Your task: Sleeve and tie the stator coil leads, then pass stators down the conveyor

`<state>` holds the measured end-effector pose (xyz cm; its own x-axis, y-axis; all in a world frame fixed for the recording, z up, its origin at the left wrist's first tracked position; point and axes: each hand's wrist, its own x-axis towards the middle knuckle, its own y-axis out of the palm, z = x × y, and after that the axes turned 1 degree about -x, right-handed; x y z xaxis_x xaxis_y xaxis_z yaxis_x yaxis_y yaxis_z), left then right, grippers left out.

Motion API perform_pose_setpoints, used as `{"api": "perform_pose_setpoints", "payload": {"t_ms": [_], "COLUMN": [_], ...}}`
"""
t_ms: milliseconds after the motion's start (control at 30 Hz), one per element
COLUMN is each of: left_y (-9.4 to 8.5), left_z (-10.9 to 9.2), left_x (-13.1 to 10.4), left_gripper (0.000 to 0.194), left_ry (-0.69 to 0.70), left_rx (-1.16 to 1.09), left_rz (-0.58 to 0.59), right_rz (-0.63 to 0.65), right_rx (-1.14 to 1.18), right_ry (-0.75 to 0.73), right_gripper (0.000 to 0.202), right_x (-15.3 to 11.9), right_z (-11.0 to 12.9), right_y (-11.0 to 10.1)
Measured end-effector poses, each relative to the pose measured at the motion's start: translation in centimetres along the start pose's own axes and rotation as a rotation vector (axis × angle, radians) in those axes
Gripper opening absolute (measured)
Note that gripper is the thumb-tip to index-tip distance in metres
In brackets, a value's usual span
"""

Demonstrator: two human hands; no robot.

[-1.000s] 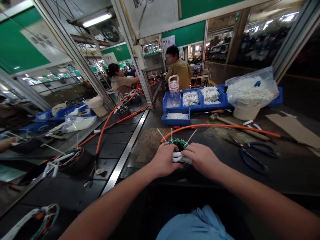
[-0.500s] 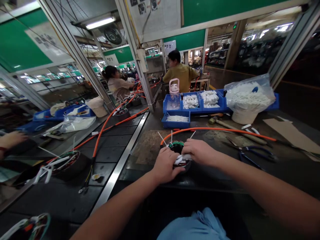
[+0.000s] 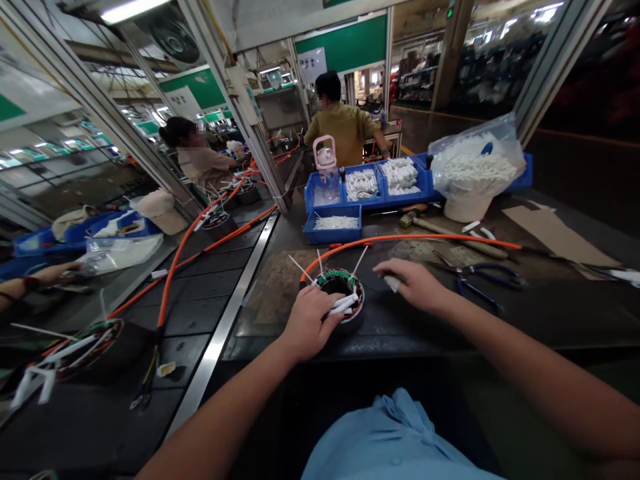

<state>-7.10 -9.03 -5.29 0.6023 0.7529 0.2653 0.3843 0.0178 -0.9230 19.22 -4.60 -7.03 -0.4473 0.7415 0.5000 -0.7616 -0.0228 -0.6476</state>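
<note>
Stator (image 3: 358,301) under left hand (image 3: 309,321), background sheet (image 3: 313,65) illegible

A light blue garment (image 3: 395,443) is worn, its cloth bunched into small raised folds and creases; both forearms (image 3: 237,393) are left bare.

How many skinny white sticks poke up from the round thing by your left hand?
3: a thin white strip leaning left, another nearly upright, a third leaning right, all on the dark green-topped ring at the left hand. The hand may hide more.
</note>
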Motion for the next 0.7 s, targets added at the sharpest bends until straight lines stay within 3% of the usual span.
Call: {"api": "perform_pose_setpoints", "payload": {"t_ms": [67,200,300,367,467,700], "left_y": [0.0,-0.5,-0.7,-0.6,-0.3,0.0], "left_z": [0.1,-0.2,-0.8,-1.1,-1.3,-1.2], "left_x": [0.0,0.2,0.7,0.9,1.2,1.3], "left_gripper": [0.033,0.040,0.047,0.037,0.025,0.024], "left_ry": [-0.005,-0.006,-0.057,-0.112,-0.152,-0.149], "left_rx": [0.002,0.002,-0.003,-0.016,-0.041,-0.041], "left_rz": [-0.003,0.031,0.059,0.044,0.004,-0.028], "right_rz": [0.066,0.028,0.004,-0.020,-0.077,-0.245], "right_rx": [0.000,0.019,-0.149,-0.266,-0.284,-0.099], "right_ry": [-0.113,-0.283,-0.414,-0.478,-0.448,-0.318], "right_gripper": [0.029,0.021,0.022,0.023,0.022,0.020], "right_x": [-0.7,-0.9,-0.8,-0.8,-1.0,-1.6], "right_z": [-0.3,0.4,1.2,1.6,1.9,2.7], "right_y": [1.1,3.0,3.4,3.5,3.9,5.6]}}
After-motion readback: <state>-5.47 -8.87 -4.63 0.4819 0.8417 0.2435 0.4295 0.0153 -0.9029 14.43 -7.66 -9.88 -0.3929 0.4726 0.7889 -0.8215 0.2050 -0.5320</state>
